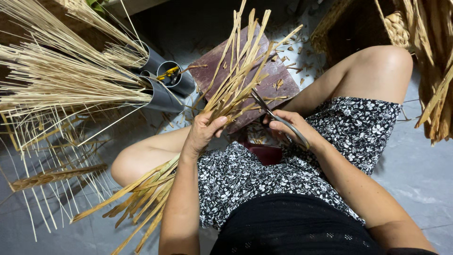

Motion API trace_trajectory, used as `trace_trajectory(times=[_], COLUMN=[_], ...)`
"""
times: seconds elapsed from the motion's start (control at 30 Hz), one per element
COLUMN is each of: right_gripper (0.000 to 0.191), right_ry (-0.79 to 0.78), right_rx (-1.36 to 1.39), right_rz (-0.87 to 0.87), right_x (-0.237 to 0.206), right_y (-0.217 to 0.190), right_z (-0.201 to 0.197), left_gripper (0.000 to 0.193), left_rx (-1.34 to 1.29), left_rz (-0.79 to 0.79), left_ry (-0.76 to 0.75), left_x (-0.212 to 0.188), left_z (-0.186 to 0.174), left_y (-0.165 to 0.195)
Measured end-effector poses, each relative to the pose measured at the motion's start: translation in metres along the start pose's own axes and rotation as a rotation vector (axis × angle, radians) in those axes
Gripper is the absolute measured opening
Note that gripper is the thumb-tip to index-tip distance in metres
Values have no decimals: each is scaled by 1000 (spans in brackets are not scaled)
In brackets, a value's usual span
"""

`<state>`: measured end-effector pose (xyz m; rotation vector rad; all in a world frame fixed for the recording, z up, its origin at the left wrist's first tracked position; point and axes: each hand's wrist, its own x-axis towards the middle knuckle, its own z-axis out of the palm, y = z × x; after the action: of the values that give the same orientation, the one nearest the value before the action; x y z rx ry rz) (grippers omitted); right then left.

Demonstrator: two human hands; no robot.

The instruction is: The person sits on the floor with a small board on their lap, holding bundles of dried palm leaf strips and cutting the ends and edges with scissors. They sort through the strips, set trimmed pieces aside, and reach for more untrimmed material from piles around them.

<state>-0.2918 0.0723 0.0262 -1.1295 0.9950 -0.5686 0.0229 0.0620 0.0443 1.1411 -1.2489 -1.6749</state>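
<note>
Grey stone-like floor is seen throughout, littered at far left with thin pale reeds lying loose. Above them, bundles of fine straw are stood in grey plastic pipes; a yellow-handled tool is seen inside one pipe, too small to identify.

At centre, a bundle of flat straw strips is gripped by the left hand, fingers curled fully round it, thumb laid across the front. The bundle's long axis runs diagonally: lower ends trail down-left past the left knee to the floor, upper ends fan up-right over a dark reddish wooden board lying on the floor. Short offcuts are scattered on and beyond the board.

Just right of the bundle, grey metal scissors are held in the right hand, fingers closed through the handles. The blades point up-left and meet the bundle just above the left hand; whether they are parted cannot be told.

At far right, woven straw work and hanging broad strips are noted beside the right knee.
</note>
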Motion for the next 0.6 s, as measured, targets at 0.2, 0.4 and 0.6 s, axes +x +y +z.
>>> trace_trajectory(times=[0.2,0.4,0.6], right_gripper=[36,28,32], right_ry=[-12,96,265], right_rx=[-7,182,222], right_rz=[27,34,-99], right_x=[6,12,2], right_y=[1,13,9], right_z=[-2,3,-5], left_gripper=[26,22,23], left_rx=[80,-30,-112], left_rz=[-40,-51,13], left_ry=[-39,15,179], left_x=[-1,2,2], left_z=[0,4,-4], left_y=[-1,0,-4])
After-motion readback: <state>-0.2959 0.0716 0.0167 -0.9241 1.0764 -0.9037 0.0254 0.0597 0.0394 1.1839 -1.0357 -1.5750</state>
